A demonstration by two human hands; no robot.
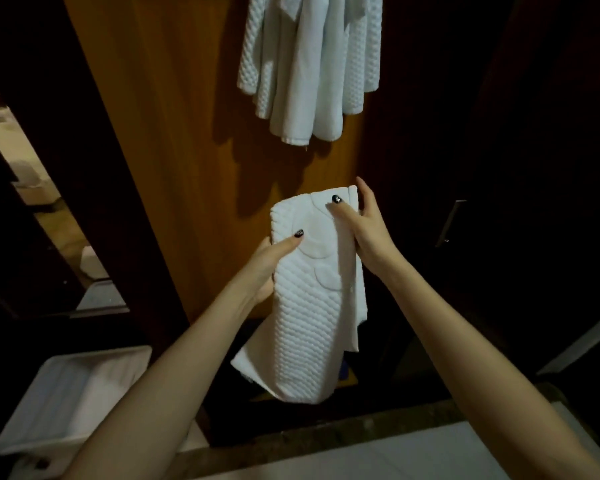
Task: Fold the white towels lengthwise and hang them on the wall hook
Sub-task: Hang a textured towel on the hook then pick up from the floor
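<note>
Both hands pinch the folded towel (pixel 314 289) near its top, left hand (pixel 274 261) on its left edge, right hand (pixel 364 230) on its right, probably to keep the lengthwise fold closed. It hangs below the hung towels (pixel 309 64) on the far wooden panel (pixel 174 133); the hook is out of view

Quilted matt cloth towel (pixel 312 306); smooth wood panel (pixel 174 133)

Hotel-like washroom: hung towels (pixel 309 64), wooden panel (pixel 174 133), white tray (pixel 66 403), stone counter (pixel 326 441).

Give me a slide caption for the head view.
The folded white towel, held by left hand and right hand, below hanging towels on the wooden panel.
</note>
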